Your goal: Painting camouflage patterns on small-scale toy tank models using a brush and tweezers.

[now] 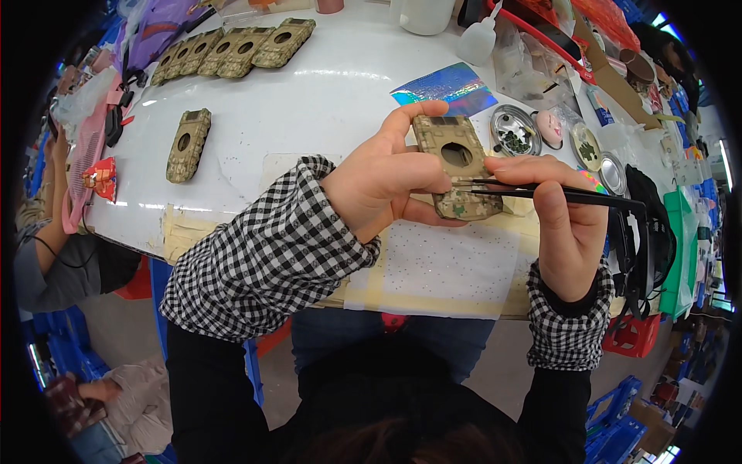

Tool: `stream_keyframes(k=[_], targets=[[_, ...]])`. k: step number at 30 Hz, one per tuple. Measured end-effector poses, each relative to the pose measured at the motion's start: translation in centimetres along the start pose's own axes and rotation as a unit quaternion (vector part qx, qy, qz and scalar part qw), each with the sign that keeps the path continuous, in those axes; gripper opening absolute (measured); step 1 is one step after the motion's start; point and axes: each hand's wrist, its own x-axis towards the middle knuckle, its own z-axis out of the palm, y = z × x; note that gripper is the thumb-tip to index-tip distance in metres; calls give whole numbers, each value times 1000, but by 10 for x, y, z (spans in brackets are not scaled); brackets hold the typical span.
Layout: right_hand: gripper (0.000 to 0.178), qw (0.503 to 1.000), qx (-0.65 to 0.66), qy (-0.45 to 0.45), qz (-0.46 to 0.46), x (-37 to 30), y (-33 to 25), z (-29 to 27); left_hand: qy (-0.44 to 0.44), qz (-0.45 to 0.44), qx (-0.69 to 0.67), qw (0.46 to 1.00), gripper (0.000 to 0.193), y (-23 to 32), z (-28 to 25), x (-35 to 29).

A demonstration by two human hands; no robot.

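My left hand [394, 174] grips a camouflage toy tank hull [456, 131] by its sides, above the table. The hull is tan with brown and green patches and has a round hole in its top. In my right hand [568, 224] is a pair of black tweezers [572, 193], tips at the hull's top just below the hole. Whether the tips hold something is too small to tell. Below lies a white sheet [440, 267] with tiny specks on it. A metal dish [514, 131] with small dark green pieces stands to the right of the hull.
One more hull [189, 145] lies on the white table [263, 100] at left, and several stand in a row [246, 50] at the far left. An iridescent sheet [444, 87], a white squeeze bottle [478, 40] and a pink egg-shaped thing [549, 126] sit beyond my hands. Another person's arm [50, 178] is at far left.
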Motion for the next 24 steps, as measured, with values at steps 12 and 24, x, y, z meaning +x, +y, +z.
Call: stream_keyframes(k=[12,24], targets=[[23,1000,-1,-2,3,-1,0,0,3,-4,6,1000,78,0,0,0],[22,1000,0,-1,4,-1,0,0,14,-11,38,999,74,1,3,-3]])
